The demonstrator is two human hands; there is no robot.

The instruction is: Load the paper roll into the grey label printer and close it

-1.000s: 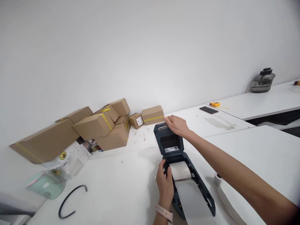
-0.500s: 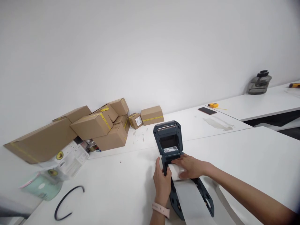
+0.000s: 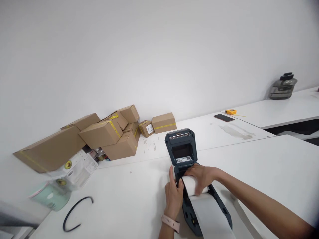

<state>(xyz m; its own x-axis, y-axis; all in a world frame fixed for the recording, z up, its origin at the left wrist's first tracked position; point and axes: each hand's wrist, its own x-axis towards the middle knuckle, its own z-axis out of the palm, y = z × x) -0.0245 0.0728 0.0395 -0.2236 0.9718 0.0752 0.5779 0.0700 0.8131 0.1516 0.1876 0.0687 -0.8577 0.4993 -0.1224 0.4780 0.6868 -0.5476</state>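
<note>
In the head view a dark label printer (image 3: pixel 181 151) lies on the white table with its lid flipped up and back. A white paper roll (image 3: pixel 190 186) sits in its bay, and a wide paper strip (image 3: pixel 211 215) runs from the roll over the front edge toward me. My left hand (image 3: pixel 173 192), with a pink watch band at the wrist, grips the printer's left side, thumb on the rim and index finger pointing up. Over the roll from the right, my right hand (image 3: pixel 200 177) is closed on it; the fingertips are hidden inside the bay.
Cardboard boxes (image 3: pixel 119 145) are stacked at the back left, with plastic packets and a mint-green pouch (image 3: pixel 51 196) before them. A black curved strip (image 3: pixel 71 212) lies front left. Farther right are a phone (image 3: pixel 224 117), a yellow tape measure (image 3: pixel 231 112) and a bottle (image 3: pixel 283 88).
My right hand has shifted on the roll, its thumb now lower across the roll's front. The left hand keeps its hold. The whole view has moved slightly.
</note>
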